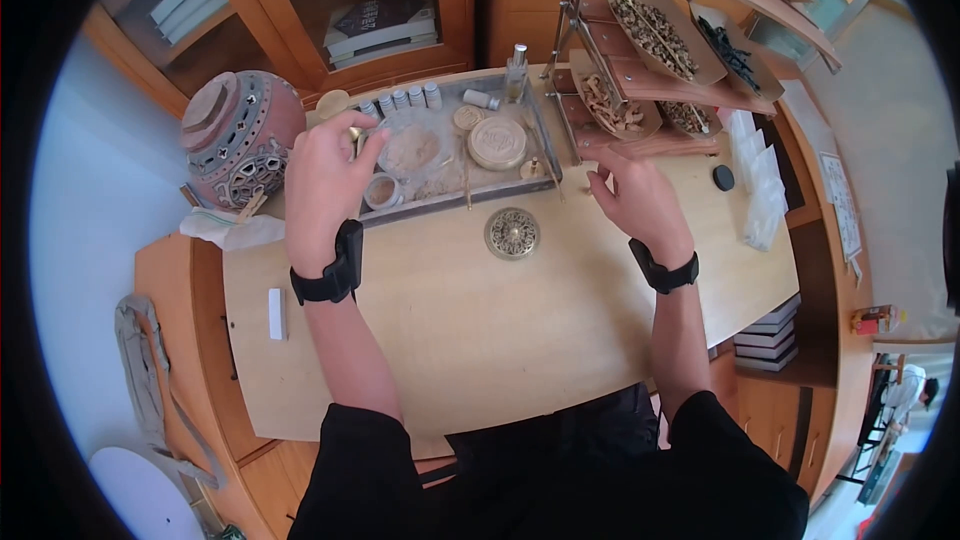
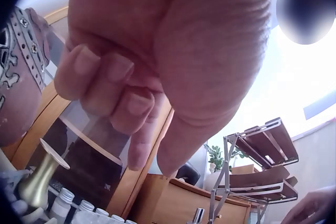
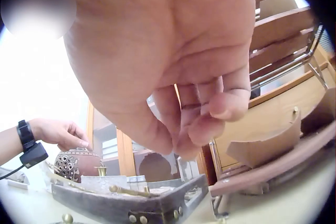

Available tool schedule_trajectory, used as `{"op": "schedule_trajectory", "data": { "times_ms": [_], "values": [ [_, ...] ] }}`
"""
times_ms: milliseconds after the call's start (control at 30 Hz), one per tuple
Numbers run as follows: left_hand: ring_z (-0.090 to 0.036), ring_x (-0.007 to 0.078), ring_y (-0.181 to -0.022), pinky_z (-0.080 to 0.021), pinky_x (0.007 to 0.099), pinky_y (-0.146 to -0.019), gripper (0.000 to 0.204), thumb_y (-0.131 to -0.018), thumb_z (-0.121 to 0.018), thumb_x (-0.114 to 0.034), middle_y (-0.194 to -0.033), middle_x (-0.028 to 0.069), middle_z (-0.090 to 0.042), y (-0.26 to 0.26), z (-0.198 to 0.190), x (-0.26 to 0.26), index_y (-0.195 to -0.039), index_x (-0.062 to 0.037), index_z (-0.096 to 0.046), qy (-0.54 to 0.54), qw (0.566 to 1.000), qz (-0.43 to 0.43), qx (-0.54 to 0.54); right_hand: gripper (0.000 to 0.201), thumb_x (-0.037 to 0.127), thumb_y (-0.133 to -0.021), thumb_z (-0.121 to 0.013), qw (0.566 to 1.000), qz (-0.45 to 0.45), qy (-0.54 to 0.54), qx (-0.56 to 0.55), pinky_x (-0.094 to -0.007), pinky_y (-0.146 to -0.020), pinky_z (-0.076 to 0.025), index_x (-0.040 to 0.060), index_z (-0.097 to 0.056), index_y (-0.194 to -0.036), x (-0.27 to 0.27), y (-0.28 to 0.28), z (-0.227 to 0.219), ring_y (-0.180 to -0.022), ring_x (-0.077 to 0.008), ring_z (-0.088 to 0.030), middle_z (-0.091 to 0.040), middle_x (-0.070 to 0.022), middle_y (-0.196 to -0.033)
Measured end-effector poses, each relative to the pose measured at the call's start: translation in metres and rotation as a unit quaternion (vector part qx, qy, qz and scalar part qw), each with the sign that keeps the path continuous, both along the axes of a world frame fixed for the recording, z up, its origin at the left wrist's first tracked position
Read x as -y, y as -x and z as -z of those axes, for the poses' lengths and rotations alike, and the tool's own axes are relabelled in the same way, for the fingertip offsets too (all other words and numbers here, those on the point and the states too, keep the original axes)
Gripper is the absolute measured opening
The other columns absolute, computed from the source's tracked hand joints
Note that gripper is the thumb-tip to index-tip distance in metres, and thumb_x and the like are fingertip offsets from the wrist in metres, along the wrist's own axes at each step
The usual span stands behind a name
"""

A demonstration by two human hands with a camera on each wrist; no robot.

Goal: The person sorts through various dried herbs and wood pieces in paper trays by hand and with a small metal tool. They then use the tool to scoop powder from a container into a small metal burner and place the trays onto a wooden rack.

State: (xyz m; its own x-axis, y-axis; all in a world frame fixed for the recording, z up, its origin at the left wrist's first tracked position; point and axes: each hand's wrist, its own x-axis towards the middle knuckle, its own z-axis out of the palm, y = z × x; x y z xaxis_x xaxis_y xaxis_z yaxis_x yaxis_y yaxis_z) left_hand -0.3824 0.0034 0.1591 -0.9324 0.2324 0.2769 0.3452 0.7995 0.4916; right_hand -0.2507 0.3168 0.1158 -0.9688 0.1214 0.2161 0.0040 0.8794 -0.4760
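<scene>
Fingers (image 2: pixel 139 106) of the left hand (image 1: pixel 322 175) are bent, with the thumb close to the pointing finger, and the hand looks like it holds nothing. It is over the left end of a gray tray (image 3: pixel 105 207), close to a gold metal thing (image 2: pixel 39 182) with a wide round top. The right hand (image 1: pixel 643 202) is up over the table (image 1: pixel 450 340), past the tray's right end and in front of the wooden rack (image 2: pixel 265 144). Its fingers are softly bent too, narrow at the tips, and I see nothing in them. Small bottles (image 1: pixel 416 97) stand along the back of the tray, and a little tub (image 1: pixel 383 191) of powder sits at its front left corner. A round metal lid (image 1: pixel 513 233) with holes lies on the table between the hands, just in front of the tray
</scene>
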Motion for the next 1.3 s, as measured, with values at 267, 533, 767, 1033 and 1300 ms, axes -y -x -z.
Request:
{"op": "schedule_trajectory", "data": {
  "times_ms": [267,533,767,1033,1300],
  "values": [
    [-0.059,0.0332,-0.057,-0.044,0.0418,-0.057,0.027,-0.087,-0.075,-0.031,-0.059,0.018,-0.056,-0.042,-0.01,-0.037,-0.087,-0.004,-0.071,0.02,0.996,0.087,-0.028,0.027,0.005,-0.086,-0.063,0.996,-0.03,0.034,-0.08,-0.0476,-0.078,-0.057,0.0044,-0.069,-0.112,-0.011,-0.003,0.025,-0.095,-0.0386,-0.067,-0.07,-0.0172,-0.099],
    [-0.068,0.036,-0.075,-0.051,0.0443,-0.065,0.026,-0.086,-0.076,-0.027,-0.078,0.014,-0.07,-0.102,0.043,-0.055,-0.078,-0.0049,-0.066,0.087,0.976,0.2,-0.02,0.021,0.01,-0.088,-0.065,0.995,0.009,0.038,-0.091,-0.0461,-0.079,-0.057,0.0047,-0.071,-0.108,-0.03,-0.014,0.025,-0.093,-0.037,-0.068,-0.071,-0.0154,-0.099],
    [-0.069,0.0326,-0.075,-0.051,0.0409,-0.062,0.018,-0.086,-0.075,-0.021,-0.079,0.0126,-0.071,-0.102,0.057,-0.048,-0.081,-0.0066,-0.066,0.023,0.984,0.133,-0.118,0.03,0.022,-0.085,-0.073,0.998,0.046,-0.027,-0.022,-0.0466,-0.084,-0.056,0.006,-0.071,-0.11,-0.028,-0.011,0.048,-0.097,-0.0367,-0.068,-0.071,-0.0169,-0.108],
    [-0.067,0.0272,-0.071,-0.052,0.0367,-0.06,0.014,-0.084,-0.077,-0.018,-0.078,0.0074,-0.069,-0.109,0.08,-0.07,-0.08,-0.0077,-0.068,-0.123,0.944,0.157,-0.263,0.036,0.027,-0.082,-0.076,0.999,0.033,-0.034,0.014,-0.0464,-0.083,-0.056,0.0046,-0.071,-0.109,-0.021,-0.009,0.052,-0.095,-0.0365,-0.069,-0.072,-0.019,-0.101],
    [-0.067,0.0242,-0.067,-0.052,0.0344,-0.057,0.011,-0.079,-0.08,-0.008,-0.075,0.0064,-0.069,-0.117,0.086,-0.067,-0.083,-0.0081,-0.07,-0.1,0.931,0.202,-0.288,0.033,0.031,-0.082,-0.078,0.996,0.055,-0.057,-0.03,-0.044,-0.066,-0.053,0.0052,-0.074,-0.101,-0.018,-0.007,0.055,-0.074,-0.0327,-0.068,-0.069,-0.013,-0.076]
  ]
}}
